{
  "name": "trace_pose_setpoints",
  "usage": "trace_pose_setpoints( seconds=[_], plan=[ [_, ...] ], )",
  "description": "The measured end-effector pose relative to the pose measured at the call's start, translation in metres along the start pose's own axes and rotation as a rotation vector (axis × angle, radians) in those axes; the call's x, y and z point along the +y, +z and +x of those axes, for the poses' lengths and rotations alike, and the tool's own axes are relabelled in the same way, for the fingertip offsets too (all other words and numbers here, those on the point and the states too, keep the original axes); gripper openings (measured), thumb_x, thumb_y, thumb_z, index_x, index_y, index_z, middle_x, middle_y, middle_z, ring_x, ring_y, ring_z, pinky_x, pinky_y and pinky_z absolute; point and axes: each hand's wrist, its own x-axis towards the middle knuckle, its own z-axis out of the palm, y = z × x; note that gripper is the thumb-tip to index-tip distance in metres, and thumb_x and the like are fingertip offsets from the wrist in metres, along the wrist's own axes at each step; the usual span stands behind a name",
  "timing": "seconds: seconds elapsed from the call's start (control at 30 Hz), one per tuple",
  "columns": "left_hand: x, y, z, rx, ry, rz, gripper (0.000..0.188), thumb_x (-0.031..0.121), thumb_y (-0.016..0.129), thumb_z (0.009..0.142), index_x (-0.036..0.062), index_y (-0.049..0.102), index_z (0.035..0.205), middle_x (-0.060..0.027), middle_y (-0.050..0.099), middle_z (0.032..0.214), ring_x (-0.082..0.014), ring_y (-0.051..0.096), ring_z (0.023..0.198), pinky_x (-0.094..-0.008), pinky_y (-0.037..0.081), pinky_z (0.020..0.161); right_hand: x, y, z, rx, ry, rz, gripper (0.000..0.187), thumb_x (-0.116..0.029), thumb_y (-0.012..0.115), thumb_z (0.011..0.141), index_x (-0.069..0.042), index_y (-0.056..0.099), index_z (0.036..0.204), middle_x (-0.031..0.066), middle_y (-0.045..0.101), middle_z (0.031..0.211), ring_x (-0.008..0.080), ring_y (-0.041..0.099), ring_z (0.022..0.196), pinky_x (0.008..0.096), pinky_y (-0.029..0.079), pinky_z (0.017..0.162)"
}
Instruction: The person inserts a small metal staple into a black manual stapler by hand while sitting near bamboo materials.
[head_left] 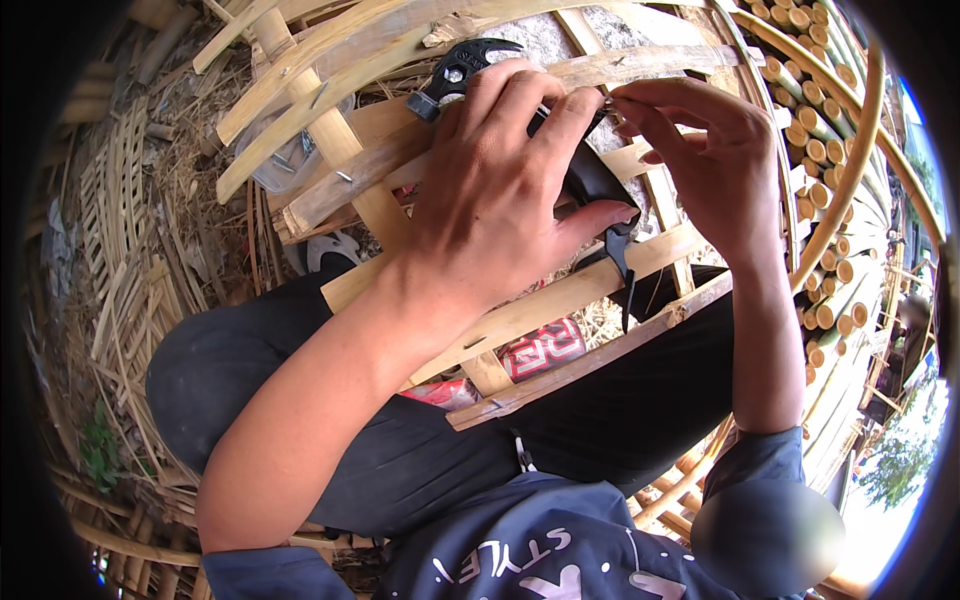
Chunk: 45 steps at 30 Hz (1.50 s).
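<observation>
My left hand (505, 175) is bent over a black hammer (598, 185), its thumb lying along the dark handle. The hammer's dark head (470, 70) shows beyond the knuckles, and a pointed dark piece (620, 265) hangs below the thumb. My right hand (705, 150) pinches a tiny thing at the left index fingertip; it is too small to make out. Under both hands lies a lattice of bamboo slats (560, 305), across my folded legs. A nail (345, 177) stands out of one slat.
A clear plastic container (285, 160) with nails lies left of the lattice. Stacked cut bamboo poles (825, 180) rise at the right, beside a curved pole (860, 190). Woven bamboo strips (125, 200) and scraps cover the ground at the left. A red package (543, 348) shows beneath the slats.
</observation>
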Motion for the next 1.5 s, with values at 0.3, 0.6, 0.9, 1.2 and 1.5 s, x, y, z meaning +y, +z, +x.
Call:
trace_pose_setpoints(
  seconds=[0.3, 0.6, 0.9, 1.2, 1.5],
  plan=[
    [0.000, 0.000, -0.001, -0.003, 0.028, 0.035, 0.069, 0.039, 0.088, 0.075, 0.0004, 0.064, 0.128, -0.0143, 0.061, 0.113, -0.0371, 0.056, 0.113, -0.0487, 0.046, 0.102, 0.003, -0.001, 0.000, 0.023, -0.023, -0.034, 0.012, -0.005, 0.079, 0.089, -0.006, 0.081, 0.101, 0.0085, 0.079, 0.086, 0.0156, 0.077, 0.077, 0.0294, 0.062, 0.063],
    [-0.002, -0.002, -0.001, -0.003, 0.062, 0.065, 0.065, 0.037, 0.089, 0.075, 0.0000, 0.067, 0.124, -0.0152, 0.063, 0.114, -0.0377, 0.058, 0.114, -0.0490, 0.047, 0.103, 0.005, -0.004, -0.001, 0.015, -0.018, -0.021, 0.012, -0.006, 0.080, 0.088, -0.007, 0.082, 0.100, 0.0087, 0.079, 0.088, 0.0172, 0.075, 0.077, 0.0312, 0.061, 0.066],
    [-0.002, 0.000, -0.004, 0.024, 0.060, 0.038, 0.076, 0.038, 0.090, 0.075, 0.0010, 0.058, 0.133, -0.0192, 0.063, 0.123, -0.0415, 0.056, 0.121, -0.0508, 0.045, 0.107, 0.009, -0.010, -0.001, -0.029, -0.015, -0.013, 0.013, -0.006, 0.079, 0.088, -0.008, 0.082, 0.101, 0.0071, 0.079, 0.092, 0.0150, 0.074, 0.079, 0.0304, 0.061, 0.067],
    [-0.002, 0.001, 0.001, 0.052, 0.045, 0.049, 0.065, 0.029, 0.087, 0.079, 0.0000, 0.059, 0.131, -0.0192, 0.061, 0.125, -0.0404, 0.057, 0.119, -0.0495, 0.046, 0.104, 0.005, -0.015, 0.000, -0.097, 0.053, 0.078, 0.015, -0.008, 0.076, 0.093, -0.010, 0.082, 0.106, 0.0047, 0.079, 0.096, 0.0111, 0.074, 0.084, 0.0275, 0.063, 0.069],
    [-0.002, -0.002, -0.001, 0.068, 0.043, 0.231, 0.056, 0.034, 0.079, 0.086, 0.0004, 0.061, 0.126, -0.0167, 0.059, 0.125, -0.0368, 0.055, 0.119, -0.0485, 0.046, 0.098, -0.003, -0.019, 0.000, -0.131, 0.085, 0.158, 0.016, -0.006, 0.072, 0.097, -0.008, 0.081, 0.110, 0.0050, 0.079, 0.100, 0.0105, 0.074, 0.087, 0.0274, 0.063, 0.073]
  ],
)
